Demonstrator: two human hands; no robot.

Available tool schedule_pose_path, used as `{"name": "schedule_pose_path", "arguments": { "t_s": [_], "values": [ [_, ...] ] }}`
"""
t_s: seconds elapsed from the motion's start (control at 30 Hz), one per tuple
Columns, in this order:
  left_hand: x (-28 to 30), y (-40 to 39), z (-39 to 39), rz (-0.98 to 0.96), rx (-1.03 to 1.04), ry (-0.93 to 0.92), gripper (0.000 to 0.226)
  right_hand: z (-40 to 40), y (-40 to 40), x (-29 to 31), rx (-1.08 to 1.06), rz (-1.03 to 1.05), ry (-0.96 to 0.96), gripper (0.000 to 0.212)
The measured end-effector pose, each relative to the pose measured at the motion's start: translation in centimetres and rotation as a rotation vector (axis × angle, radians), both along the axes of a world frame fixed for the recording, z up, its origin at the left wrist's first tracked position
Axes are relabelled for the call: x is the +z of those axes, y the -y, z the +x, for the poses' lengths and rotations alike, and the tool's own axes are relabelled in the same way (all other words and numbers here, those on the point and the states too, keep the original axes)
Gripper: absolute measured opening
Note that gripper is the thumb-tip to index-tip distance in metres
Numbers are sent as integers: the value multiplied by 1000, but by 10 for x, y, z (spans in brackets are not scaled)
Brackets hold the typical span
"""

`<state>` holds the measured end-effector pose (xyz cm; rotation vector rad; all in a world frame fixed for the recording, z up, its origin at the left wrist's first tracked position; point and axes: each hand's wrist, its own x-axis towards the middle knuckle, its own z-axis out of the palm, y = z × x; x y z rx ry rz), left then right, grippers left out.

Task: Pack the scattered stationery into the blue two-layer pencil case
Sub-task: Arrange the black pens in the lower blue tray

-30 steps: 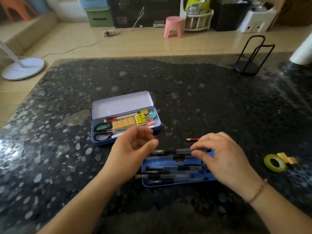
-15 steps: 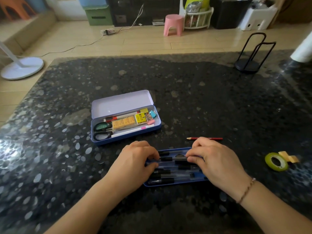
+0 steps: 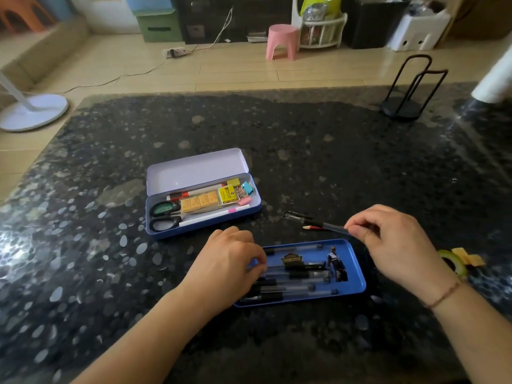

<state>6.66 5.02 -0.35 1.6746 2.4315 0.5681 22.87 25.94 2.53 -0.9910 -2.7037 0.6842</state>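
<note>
In the head view, the right hand (image 3: pixel 393 245) at right of centre pinches a black pen (image 3: pixel 310 220) with its fingers. The left hand (image 3: pixel 230 264) rests its curled fingers on pens in the blue tray (image 3: pixel 357 275) at lower centre. The open pencil case (image 3: pixel 205 200) lies on the worktop (image 3: pixel 332 162) left of centre.

My dark speckled table (image 3: pixel 304 139) carries the open pencil case (image 3: pixel 203 214) left of its middle and the blue tray (image 3: pixel 357 273) nearer my edge. A red pencil (image 3: pixel 314 228) lies between them. A green tape roll (image 3: pixel 454 263) sits toward the right edge, a black wire stand (image 3: pixel 400 108) near the far right corner.
</note>
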Motion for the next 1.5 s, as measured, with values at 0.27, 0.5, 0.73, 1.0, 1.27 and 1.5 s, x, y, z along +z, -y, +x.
{"name": "schedule_pose_path", "arguments": {
  "t_s": [0.27, 0.5, 0.73, 1.0, 1.27, 1.5],
  "values": [
    [-7, -2, -1, 31, 39, -75, 5, -2, 3, -3, 15, -38, -22, 14],
    [-9, -4, -5, 53, 113, 30, 14, -1, 4, -1, 45, -45, 4, 12],
    [-8, -3, -5, 70, 161, 87, 7, -2, 12, 1, 160, -60, 89, 12],
    [-3, 12, -15, 141, 191, 158, 9, -13, 44, -12, 352, 127, 89, 12],
    [-3, 15, -16, 23, 44, 56, 16, -19, 54, -17, 364, 292, 67, 8],
    [-7, 13, -14, 27, 60, 42, 12, -1, 35, 8, 286, 118, 317, 14]
  ]
}}
